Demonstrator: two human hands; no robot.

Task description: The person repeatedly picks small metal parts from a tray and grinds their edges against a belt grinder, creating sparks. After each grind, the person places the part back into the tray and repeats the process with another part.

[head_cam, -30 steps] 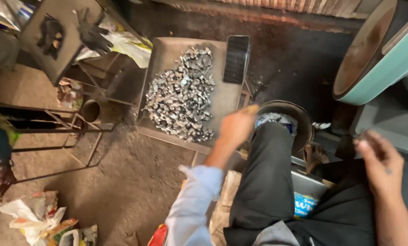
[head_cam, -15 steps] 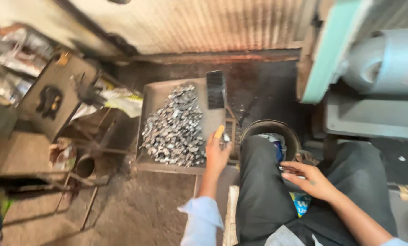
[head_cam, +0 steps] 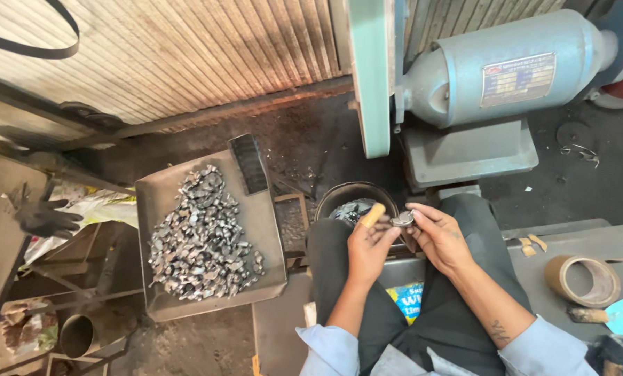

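Both hands meet above lap, over dark trousers. Left hand (head_cam: 368, 244) half curled, taped fingertip raised, fingers touching small round metal piece (head_cam: 403, 220). Right hand (head_cam: 440, 237) pinches same piece between thumb and fingers. Piece sits just beside rim of dark bowl (head_cam: 346, 198) holding similar parts. Metal tray (head_cam: 266, 230) heaped with silvery parts stands to left. Blue-grey motor (head_cam: 492, 69) behind. Tape roll (head_cam: 583, 280) at right.

Light-blue sleeves (head_cam: 534, 348), black trousers (head_cam: 402, 320)
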